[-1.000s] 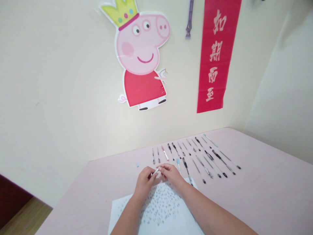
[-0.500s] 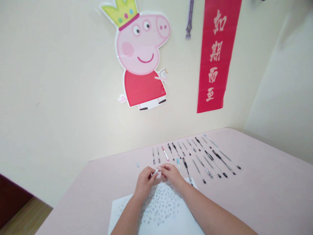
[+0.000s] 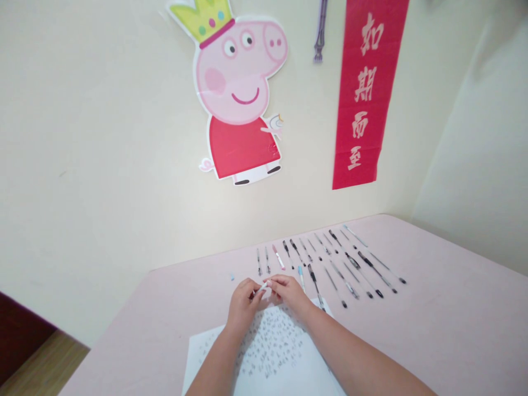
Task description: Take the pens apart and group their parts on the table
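Between the fingertips of both hands is a slim white pen (image 3: 263, 286), held above the far edge of a written sheet of paper (image 3: 272, 346). My left hand (image 3: 242, 301) is closed around its lower left part. At the other end, the thumb and fingers of my right hand (image 3: 289, 291) pinch it. Much of the pen is covered by my fingers. A small light blue piece (image 3: 232, 277) lies on the table, left of the hands. Just beyond my right hand are a blue-topped pen (image 3: 301, 275) and a black pen (image 3: 313, 280), which reaches onto the paper.
Several pens and refills lie in two slanting rows on the pink table (image 3: 433, 330), among them a pink and white pen (image 3: 279, 257) and a black pen (image 3: 377, 271). Behind stands a wall with a pig cutout (image 3: 243, 99) and a red banner (image 3: 367, 99).
The white pen has tilted very slightly between my fingers. Both hands stay in nearly the same place, and the pens on the table have not moved.
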Available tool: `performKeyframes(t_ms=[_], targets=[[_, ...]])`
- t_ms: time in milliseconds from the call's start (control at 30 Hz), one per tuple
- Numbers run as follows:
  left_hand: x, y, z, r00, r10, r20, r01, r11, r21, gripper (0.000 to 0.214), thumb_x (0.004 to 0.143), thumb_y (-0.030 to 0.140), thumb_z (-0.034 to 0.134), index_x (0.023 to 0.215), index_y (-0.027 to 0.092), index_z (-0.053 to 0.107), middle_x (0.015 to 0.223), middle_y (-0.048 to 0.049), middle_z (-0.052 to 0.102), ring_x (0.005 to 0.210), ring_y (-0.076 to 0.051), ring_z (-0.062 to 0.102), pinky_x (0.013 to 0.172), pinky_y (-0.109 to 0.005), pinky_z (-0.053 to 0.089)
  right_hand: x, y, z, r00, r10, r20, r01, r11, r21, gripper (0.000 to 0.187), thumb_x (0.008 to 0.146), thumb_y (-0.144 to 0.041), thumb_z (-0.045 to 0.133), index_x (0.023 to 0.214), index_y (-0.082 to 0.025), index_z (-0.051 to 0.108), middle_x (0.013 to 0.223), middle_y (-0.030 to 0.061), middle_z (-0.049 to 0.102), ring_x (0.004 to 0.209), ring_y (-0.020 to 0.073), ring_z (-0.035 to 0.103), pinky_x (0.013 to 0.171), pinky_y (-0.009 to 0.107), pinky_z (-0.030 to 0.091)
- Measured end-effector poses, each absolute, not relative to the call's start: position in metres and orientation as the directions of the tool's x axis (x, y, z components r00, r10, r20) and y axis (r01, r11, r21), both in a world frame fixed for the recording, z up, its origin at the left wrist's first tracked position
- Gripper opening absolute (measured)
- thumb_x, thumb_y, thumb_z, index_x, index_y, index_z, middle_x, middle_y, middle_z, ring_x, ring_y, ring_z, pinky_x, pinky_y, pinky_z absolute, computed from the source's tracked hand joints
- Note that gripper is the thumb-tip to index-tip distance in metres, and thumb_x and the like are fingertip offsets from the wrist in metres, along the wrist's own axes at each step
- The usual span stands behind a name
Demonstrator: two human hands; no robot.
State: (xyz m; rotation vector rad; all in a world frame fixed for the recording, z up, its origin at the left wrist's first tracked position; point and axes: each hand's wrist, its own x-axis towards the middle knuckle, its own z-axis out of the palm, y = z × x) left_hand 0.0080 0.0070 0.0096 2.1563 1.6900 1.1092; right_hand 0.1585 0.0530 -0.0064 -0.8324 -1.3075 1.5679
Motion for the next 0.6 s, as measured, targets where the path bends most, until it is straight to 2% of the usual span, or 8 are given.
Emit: performKeyframes(t_ms=[233,400,533,600], targets=[[0.010,0.005,0.013,0.080,0.884,0.460,0.779,-0.344,0.525,0.027,0.084,0.039,0.048,0.070,0.019,0.061,0.069,-0.0027,0.056,0.067,-0.016,0.051,0.062,-0.027,0.039,0.159,0.052,-0.005,-0.365,0.929,0.063,-0.217,-0.019,-0.976,0.044,0.063,-0.053,0.068,0.078,-0.012,0.070,0.049,-0.0030,0.048,0.044,0.0072,0.039,0.043,0.021,0.029],[0.010,0.008,0.010,0.012,0.901,0.433,0.715,-0.310,0.627,0.034,0.084,0.044,0.046,0.070,0.018,0.062,0.066,-0.0019,0.056,0.062,-0.014,0.050,0.060,-0.026,0.039,0.158,0.053,-0.007,-0.301,0.951,0.072,-0.192,0.014,-0.981,0.038,0.065,-0.049,0.067,0.083,-0.015,0.066,0.056,-0.0016,0.053,0.047,0.0092,0.044,0.044,0.021,0.033],[0.009,0.011,0.007,-0.093,0.906,0.414,0.641,-0.264,0.720,0.037,0.082,0.048,0.046,0.066,0.018,0.061,0.063,-0.0011,0.056,0.061,-0.014,0.051,0.058,-0.025,0.039,0.157,0.045,-0.001,-0.207,0.941,0.269,-0.052,0.264,-0.963,0.016,0.072,-0.034,0.063,0.074,-0.019,0.060,0.067,-0.0004,0.056,0.057,0.0121,0.049,0.050,0.023,0.039],[0.008,0.011,0.007,-0.123,0.909,0.398,0.620,-0.243,0.746,0.038,0.081,0.049,0.046,0.066,0.018,0.061,0.061,-0.0005,0.055,0.060,-0.014,0.050,0.058,-0.025,0.039,0.158,0.039,0.003,-0.241,0.890,0.388,0.049,0.410,-0.911,0.008,0.076,-0.024,0.056,0.081,-0.020,0.061,0.077,0.0014,0.059,0.064,0.0131,0.052,0.055,0.023,0.042]])
